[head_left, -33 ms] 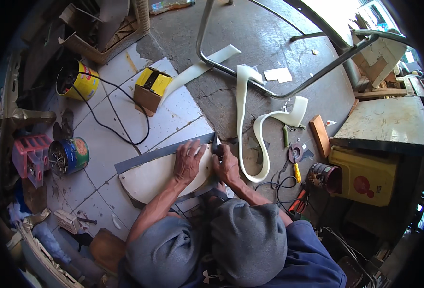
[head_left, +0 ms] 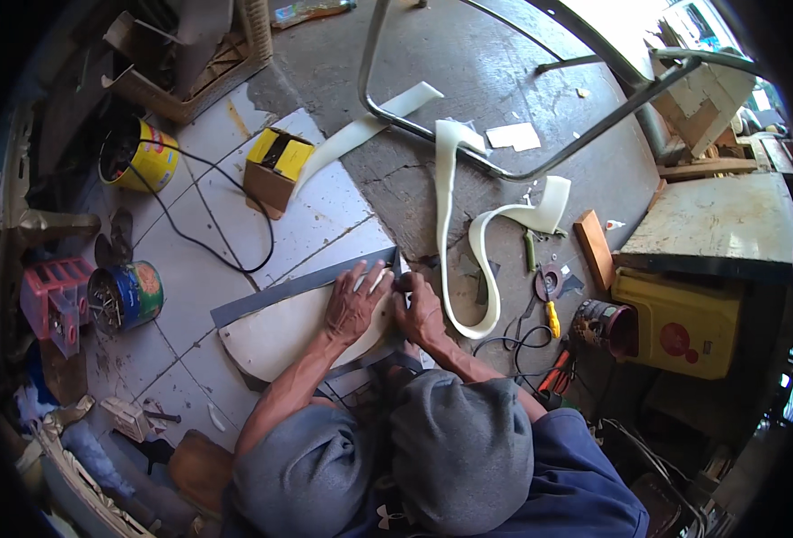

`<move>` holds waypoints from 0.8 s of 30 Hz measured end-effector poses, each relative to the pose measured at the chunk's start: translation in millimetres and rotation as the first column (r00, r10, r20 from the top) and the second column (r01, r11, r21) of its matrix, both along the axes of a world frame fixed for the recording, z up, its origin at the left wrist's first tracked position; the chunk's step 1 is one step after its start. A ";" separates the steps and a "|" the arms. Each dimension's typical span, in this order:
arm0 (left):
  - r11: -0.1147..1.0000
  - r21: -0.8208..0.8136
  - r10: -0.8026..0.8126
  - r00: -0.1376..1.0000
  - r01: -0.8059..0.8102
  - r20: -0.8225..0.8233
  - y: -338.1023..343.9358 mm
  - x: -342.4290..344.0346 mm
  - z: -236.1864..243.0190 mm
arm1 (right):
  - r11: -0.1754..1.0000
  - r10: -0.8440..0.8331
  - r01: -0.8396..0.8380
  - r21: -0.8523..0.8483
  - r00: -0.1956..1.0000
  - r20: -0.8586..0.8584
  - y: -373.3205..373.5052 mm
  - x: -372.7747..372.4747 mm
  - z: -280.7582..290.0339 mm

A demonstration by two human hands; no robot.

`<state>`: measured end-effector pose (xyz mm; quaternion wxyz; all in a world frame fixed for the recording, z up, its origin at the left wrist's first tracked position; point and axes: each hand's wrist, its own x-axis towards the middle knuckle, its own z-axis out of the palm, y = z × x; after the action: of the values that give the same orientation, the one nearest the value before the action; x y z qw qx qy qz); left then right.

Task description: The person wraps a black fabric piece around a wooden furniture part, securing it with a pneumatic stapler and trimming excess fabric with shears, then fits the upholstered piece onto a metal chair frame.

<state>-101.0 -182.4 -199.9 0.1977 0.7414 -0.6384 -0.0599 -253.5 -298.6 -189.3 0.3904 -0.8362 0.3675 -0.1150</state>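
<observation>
A pale, half-oval board lies on the floor in front of me, with dark grey sheet material showing along its straight far edge. My left hand lies on the board near its right end, palm down and fingers spread, some reaching onto the dark strip. At the board's right corner is my right hand, its fingers curled closed by the strip's end. Something small and dark seems to be in its fingertips; I cannot tell what. More dark material shows under the board's near edge, partly hidden by my arm and knees.
A long off-white strip loops across the floor on the right, near a yellow-handled screwdriver and wooden block. A metal chair frame stands beyond. Left are a yellow-topped box, yellow bucket and can of nails.
The whole view has shifted slightly to the left. A light pointed sliver beside my right fingertips shows less clearly now. My left hand stays spread on the board.
</observation>
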 end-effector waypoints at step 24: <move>0.909 0.371 -0.189 0.981 0.189 -0.037 -6.0 -7.5 22.7 | 0.646 -0.376 0.761 -0.059 0.251 -0.892 39.9 -481.6 76.6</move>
<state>-108.5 -188.5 -177.1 0.0466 0.7002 -0.6840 -0.1990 -735.1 -258.7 -112.6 0.2425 -0.4828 0.8045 0.2467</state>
